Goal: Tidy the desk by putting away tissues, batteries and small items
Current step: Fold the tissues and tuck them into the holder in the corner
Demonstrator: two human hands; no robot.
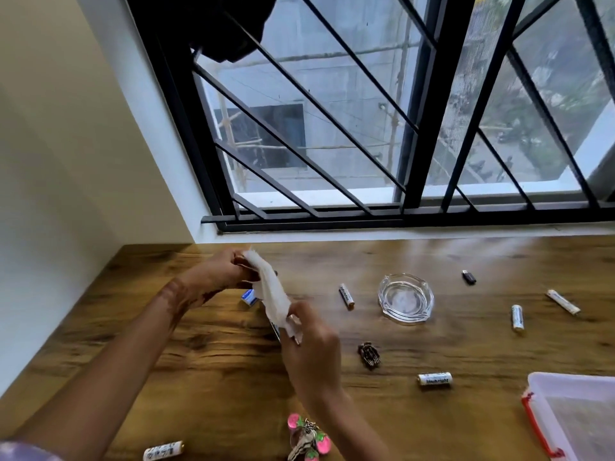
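Our left hand (219, 267) and right hand (312, 344) pinch a tissue (273, 294) with the fingers, above the surface (233, 377).

White tissue (271, 292): crumpled, stretched slantwise above the desk (206, 357), pinched at both ends. Five white batteries lie flat, apart: one (346, 296) beside the glass dish, two (517, 316) (563, 302) at right, one (434, 380) near the box, one (163, 450) at the front edge.

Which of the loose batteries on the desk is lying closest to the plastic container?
The battery lying sideways just left of the plastic container, below the glass ashtray. The other batteries lie farther off, toward the window or the desk's near-left edge.
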